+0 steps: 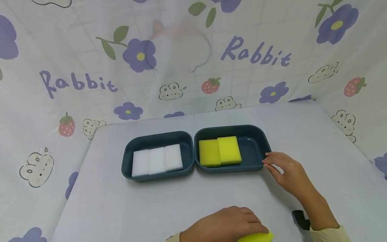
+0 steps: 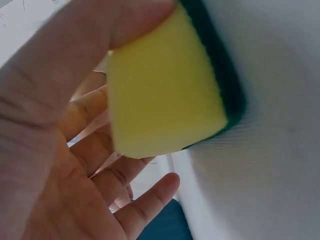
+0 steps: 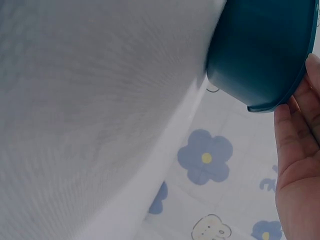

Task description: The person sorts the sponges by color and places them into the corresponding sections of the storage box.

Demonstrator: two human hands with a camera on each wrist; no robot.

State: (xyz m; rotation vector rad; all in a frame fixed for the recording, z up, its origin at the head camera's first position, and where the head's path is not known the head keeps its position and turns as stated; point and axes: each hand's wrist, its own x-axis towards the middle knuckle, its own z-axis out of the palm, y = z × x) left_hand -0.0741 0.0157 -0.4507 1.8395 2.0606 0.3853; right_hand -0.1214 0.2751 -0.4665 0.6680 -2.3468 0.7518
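My left hand [image 1: 223, 223] holds a yellow sponge [image 2: 165, 90] low at the front of the table. A dark green scouring layer shows along one side of that sponge in the left wrist view. With thumb and fingertips, my right hand [image 1: 291, 173] grips the rim at the near right corner of a dark teal tray [image 1: 254, 166]. Inside this tray, two yellow sponges [image 1: 229, 150] lie on the left side, one overlapping the other. The right wrist view shows the tray's outer wall, with the fingertips [image 3: 282, 112] at its rim.
A second dark teal tray [image 1: 160, 175] stands just left of the first, holding three white sponge blocks [image 1: 156, 160] in a row. Both are on a white-covered table [image 1: 145, 208]. Behind rises a printed curtain [image 1: 181, 60]. A black device [image 1: 300, 219] sits by my right wrist.
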